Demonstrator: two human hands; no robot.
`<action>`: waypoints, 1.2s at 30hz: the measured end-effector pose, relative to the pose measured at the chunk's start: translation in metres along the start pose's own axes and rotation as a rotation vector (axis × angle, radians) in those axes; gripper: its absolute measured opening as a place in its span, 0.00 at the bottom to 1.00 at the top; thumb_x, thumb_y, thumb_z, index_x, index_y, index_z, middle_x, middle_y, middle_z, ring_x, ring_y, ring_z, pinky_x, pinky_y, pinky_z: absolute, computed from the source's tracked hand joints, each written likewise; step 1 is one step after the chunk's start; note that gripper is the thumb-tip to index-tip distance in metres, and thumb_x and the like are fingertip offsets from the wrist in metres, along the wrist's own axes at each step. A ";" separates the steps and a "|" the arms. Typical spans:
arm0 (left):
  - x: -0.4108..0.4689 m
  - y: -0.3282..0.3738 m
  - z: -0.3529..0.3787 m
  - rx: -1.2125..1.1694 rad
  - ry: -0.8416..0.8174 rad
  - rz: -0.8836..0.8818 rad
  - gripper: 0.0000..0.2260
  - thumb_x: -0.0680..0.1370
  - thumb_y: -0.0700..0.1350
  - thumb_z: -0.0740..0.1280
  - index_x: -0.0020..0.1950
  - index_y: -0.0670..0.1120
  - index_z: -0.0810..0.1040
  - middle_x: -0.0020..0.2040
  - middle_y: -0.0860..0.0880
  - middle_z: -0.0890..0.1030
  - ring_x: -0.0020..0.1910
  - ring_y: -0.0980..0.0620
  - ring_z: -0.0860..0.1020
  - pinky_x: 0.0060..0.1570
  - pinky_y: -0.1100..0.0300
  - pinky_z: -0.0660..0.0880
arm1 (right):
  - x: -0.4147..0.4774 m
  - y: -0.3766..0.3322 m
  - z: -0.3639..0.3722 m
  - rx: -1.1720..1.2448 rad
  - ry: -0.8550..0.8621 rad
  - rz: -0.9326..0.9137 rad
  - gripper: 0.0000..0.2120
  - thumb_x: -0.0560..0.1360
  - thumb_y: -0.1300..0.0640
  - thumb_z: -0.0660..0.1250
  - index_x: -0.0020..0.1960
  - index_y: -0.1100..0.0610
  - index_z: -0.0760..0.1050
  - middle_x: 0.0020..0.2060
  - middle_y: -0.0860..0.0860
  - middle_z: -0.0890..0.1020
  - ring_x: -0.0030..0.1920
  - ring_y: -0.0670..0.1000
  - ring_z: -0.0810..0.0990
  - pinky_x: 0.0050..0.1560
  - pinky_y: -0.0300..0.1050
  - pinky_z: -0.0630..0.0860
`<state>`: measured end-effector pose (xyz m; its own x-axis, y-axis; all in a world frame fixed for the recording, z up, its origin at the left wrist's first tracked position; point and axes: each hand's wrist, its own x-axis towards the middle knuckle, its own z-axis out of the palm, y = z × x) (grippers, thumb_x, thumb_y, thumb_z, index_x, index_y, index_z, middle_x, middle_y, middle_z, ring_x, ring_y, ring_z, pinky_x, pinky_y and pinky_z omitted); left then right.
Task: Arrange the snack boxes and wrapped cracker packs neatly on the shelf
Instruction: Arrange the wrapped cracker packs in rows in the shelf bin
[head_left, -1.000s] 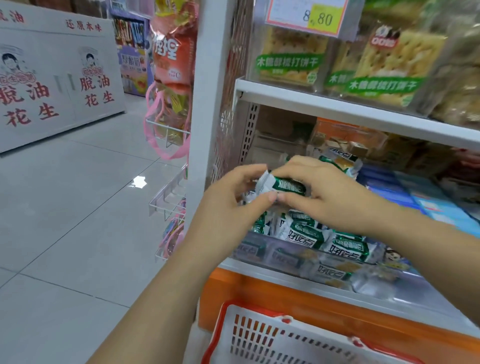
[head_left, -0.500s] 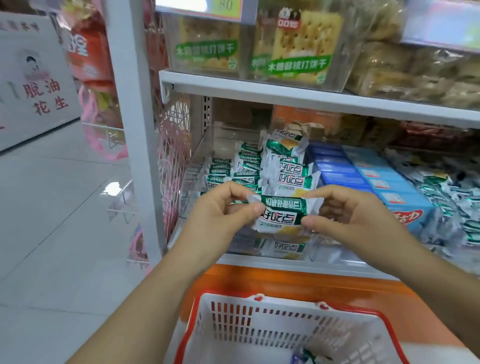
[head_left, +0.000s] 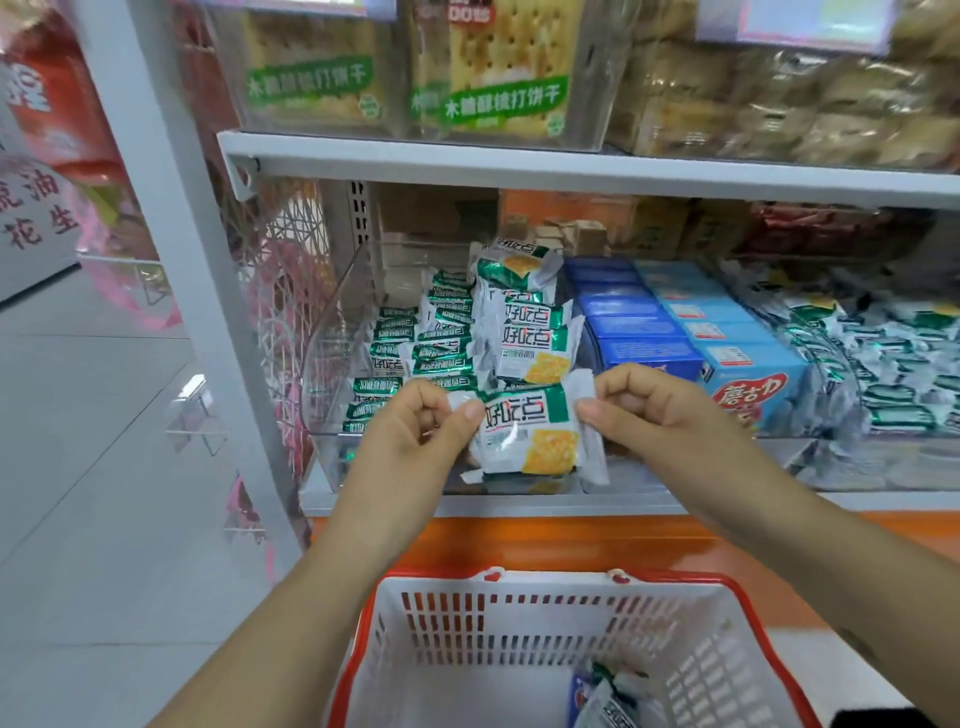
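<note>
A green-and-white wrapped cracker pack (head_left: 527, 434) hangs face-up in front of the clear shelf bin (head_left: 332, 332). My left hand (head_left: 410, 441) pinches its left sealed end and my right hand (head_left: 660, 410) pinches its right end. Behind it, more of the same cracker packs (head_left: 530, 332) stand stacked in the bin, with smaller green packs (head_left: 410, 353) lying to their left. Blue snack boxes (head_left: 639, 322) and light-blue boxes (head_left: 737, 343) sit in rows to the right.
A red-rimmed white basket (head_left: 519, 634) sits below my arms with a few packs (head_left: 608, 696) in its bottom. Loose green-white packs (head_left: 893, 364) fill the bin at far right. The upper shelf (head_left: 571, 166) carries cracker tubs. A white upright post (head_left: 171, 260) stands at left.
The view has dropped and pulled back, showing more of the basket. The pack has come down and forward from the stack, turned face-up between both hands.
</note>
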<state>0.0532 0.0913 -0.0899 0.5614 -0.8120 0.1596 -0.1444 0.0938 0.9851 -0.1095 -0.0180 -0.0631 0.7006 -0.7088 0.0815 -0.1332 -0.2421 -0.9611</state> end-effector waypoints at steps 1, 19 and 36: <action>0.000 0.000 -0.001 -0.005 0.004 -0.001 0.10 0.76 0.47 0.65 0.41 0.42 0.69 0.31 0.44 0.72 0.31 0.55 0.75 0.42 0.54 0.76 | 0.000 0.000 0.000 0.028 -0.044 0.021 0.15 0.66 0.47 0.69 0.46 0.55 0.76 0.41 0.61 0.82 0.41 0.50 0.79 0.49 0.44 0.75; 0.000 0.004 -0.018 -0.705 -0.261 -0.656 0.07 0.65 0.41 0.70 0.42 0.45 0.78 0.30 0.51 0.78 0.28 0.58 0.78 0.39 0.60 0.80 | -0.001 -0.013 0.007 0.903 0.048 0.622 0.09 0.63 0.64 0.68 0.25 0.61 0.74 0.24 0.50 0.72 0.23 0.45 0.73 0.42 0.49 0.81; 0.000 0.006 -0.020 -0.353 -0.147 -0.239 0.08 0.76 0.45 0.63 0.45 0.44 0.80 0.44 0.45 0.85 0.40 0.51 0.84 0.45 0.61 0.81 | -0.001 -0.019 0.003 0.081 0.029 0.021 0.10 0.77 0.56 0.61 0.41 0.55 0.79 0.35 0.53 0.84 0.32 0.52 0.80 0.44 0.46 0.76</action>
<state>0.0683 0.1031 -0.0831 0.4196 -0.9057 -0.0612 0.2767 0.0634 0.9589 -0.1060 -0.0107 -0.0458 0.6775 -0.7324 0.0677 -0.0893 -0.1733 -0.9808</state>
